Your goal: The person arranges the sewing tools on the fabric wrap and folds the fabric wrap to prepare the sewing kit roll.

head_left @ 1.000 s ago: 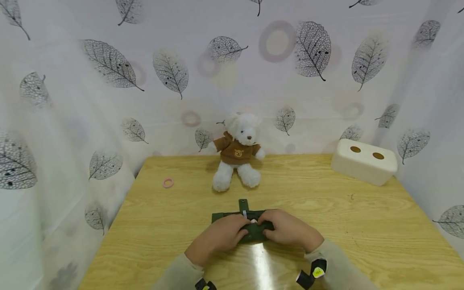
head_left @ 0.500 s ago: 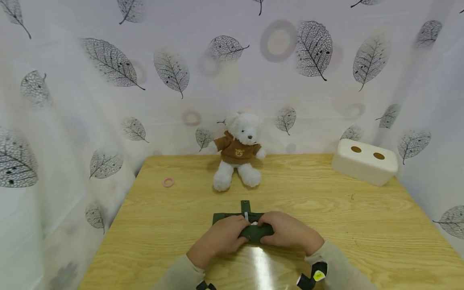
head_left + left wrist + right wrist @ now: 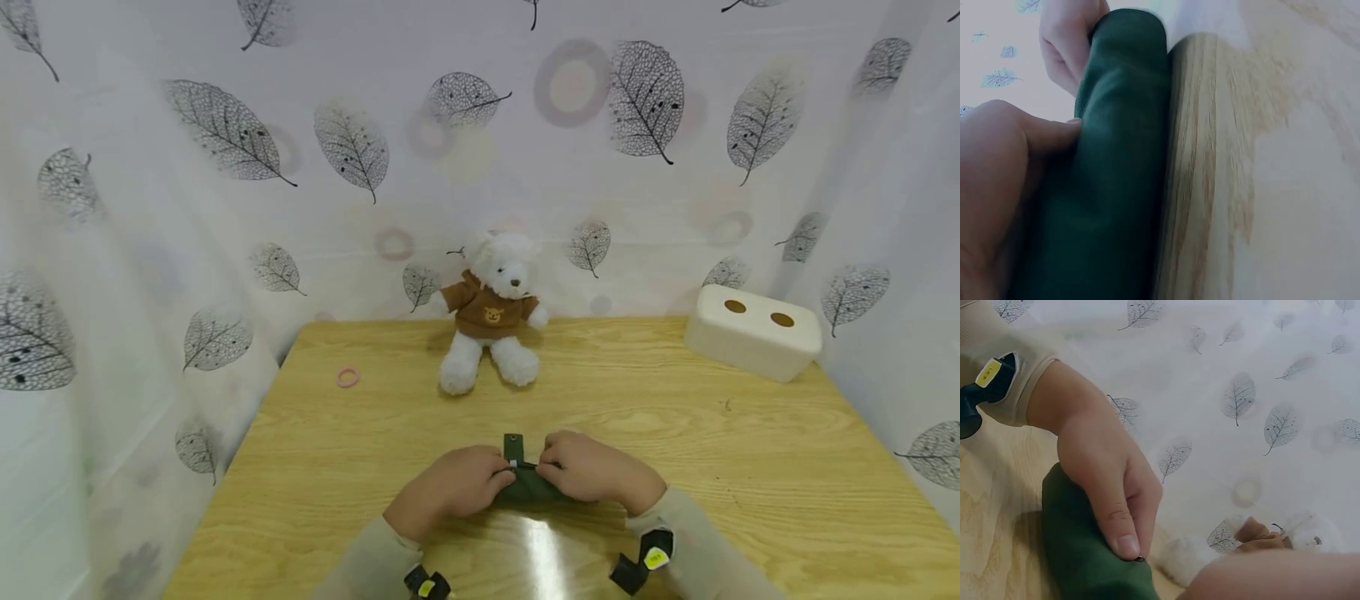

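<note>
A dark green cloth pouch (image 3: 534, 490) lies on the wooden table in front of me, its strap (image 3: 513, 447) with a snap pointing away. My left hand (image 3: 459, 482) grips its upper edge left of the strap, and my right hand (image 3: 596, 471) pinches the same edge on the right. A dark line, like a zipper, runs between the fingertips, with a small pale tab (image 3: 513, 463) by the left ones. In the left wrist view the pouch (image 3: 1110, 156) looks plump and rounded. The right wrist view shows my left thumb (image 3: 1124, 540) pressed down at its edge.
A white teddy bear (image 3: 491, 312) in a brown hoodie sits at the table's back. To its left lies a pink ring (image 3: 347, 377). A white box (image 3: 753, 333) with two round holes stands back right, before a leaf-patterned curtain (image 3: 480, 183).
The pouch's upper edge has come toward me and its left corner is now hidden by my left hand. A whitish thing seen between the hands is out of sight.
</note>
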A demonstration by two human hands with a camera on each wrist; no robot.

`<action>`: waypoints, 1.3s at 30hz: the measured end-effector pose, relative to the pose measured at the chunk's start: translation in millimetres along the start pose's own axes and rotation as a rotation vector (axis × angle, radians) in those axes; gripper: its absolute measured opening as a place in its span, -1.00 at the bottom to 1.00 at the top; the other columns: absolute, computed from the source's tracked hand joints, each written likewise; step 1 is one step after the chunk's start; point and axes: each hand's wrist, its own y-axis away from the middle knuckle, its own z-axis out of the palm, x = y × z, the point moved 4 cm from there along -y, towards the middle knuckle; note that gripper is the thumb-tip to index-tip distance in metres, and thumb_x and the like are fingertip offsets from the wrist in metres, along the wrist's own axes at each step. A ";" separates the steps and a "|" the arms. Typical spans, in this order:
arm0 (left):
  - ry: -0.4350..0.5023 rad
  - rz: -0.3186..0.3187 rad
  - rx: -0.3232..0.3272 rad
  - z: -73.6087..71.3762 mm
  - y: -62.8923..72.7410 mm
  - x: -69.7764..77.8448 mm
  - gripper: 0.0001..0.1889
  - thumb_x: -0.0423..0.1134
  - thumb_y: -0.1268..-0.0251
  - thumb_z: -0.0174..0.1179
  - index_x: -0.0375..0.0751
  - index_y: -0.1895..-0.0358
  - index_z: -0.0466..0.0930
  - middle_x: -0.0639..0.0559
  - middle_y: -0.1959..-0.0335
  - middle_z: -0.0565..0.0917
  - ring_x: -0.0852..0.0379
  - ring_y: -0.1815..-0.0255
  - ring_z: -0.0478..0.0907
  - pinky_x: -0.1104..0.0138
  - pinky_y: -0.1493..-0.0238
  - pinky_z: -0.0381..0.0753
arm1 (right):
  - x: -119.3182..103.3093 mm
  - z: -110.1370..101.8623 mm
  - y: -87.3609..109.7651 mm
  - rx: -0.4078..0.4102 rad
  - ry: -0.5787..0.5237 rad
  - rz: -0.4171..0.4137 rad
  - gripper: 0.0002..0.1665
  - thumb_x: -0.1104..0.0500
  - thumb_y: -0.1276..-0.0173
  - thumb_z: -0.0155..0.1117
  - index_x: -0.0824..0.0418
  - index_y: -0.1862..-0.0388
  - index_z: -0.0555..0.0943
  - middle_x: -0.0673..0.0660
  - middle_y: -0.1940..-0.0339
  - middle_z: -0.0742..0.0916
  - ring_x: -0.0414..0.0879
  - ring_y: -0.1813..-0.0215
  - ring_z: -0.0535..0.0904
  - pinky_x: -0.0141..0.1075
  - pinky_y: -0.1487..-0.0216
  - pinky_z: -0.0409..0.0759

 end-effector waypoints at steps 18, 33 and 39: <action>0.034 0.007 0.142 -5.4 -5.1 -4.7 -0.77 0.02 -0.54 0.10 0.09 0.22 0.70 0.29 0.36 0.65 0.38 0.40 0.51 0.37 0.29 0.56 | 3.2 8.7 -0.4 -0.005 -0.114 0.059 -0.54 -0.15 -0.63 -0.03 -0.09 0.44 0.64 -0.16 0.47 0.54 -0.27 0.47 0.43 -0.33 0.37 0.45; 0.087 0.046 0.097 -3.1 0.4 -0.7 -0.77 -0.01 -0.53 0.13 0.06 0.25 0.74 0.34 0.37 0.64 0.42 0.40 0.52 0.40 0.25 0.56 | 13.0 2.4 -16.9 -0.052 -0.111 0.272 -0.31 -0.12 -0.50 0.22 0.28 -0.41 0.43 0.21 -0.16 0.68 0.08 -0.13 0.63 0.04 -0.14 0.55; 0.062 0.074 0.110 -1.3 3.8 0.5 -0.79 -0.03 -0.53 0.13 0.06 0.22 0.73 0.33 0.35 0.59 0.42 0.37 0.48 0.41 0.25 0.54 | 6.8 -1.1 -27.0 -0.091 -0.051 0.200 -0.56 -0.02 -0.50 0.22 0.23 -0.19 0.61 0.13 -0.04 0.72 0.03 -0.06 0.65 -0.01 -0.10 0.58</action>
